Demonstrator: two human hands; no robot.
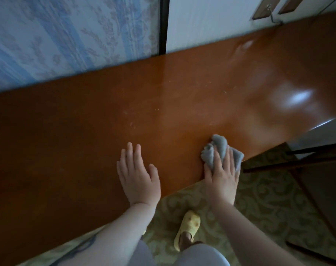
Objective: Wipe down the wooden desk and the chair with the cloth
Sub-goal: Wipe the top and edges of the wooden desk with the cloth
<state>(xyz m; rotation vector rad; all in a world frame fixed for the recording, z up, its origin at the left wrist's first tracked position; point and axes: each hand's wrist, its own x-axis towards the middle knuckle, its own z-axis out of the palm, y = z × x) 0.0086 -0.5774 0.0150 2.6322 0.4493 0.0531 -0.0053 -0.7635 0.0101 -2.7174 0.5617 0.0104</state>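
Head view, looking down. The fingers [223, 160] of the right hand [222, 174] lie spread and nearly straight over a crumpled grey cloth [220, 148], pressing it flat against the tabletop [86, 131] rather than curling round it; the thumb sits at the left side of the cloth. The cloth rests close to the near edge of the tabletop, bunched up ahead of the fingertips and spilling out to the right of the hand. The fingers [131, 154] of the left hand [137, 174] are straight and slightly apart, palm down, resting flat on the bare wood and holding nothing; this hand lies to the left of the cloth and apart from it. Both forearms reach in from the bottom of the view. The tabletop is a glossy orange-brown wooden surface running diagonally across the view, with faint smears and small pale specks near its middle and a bright reflection toward its right end. A dark wooden chair [297, 162] stands at the right, just beside the near edge of the tabletop, only part of its frame in view. Below the hands, a foot in a yellow slipper [188, 225] stands on a patterned green carpet [259, 198]. Behind the far edge of the tabletop hangs a blue floral curtain [67, 35], with a pale wall [211, 22] to its right.
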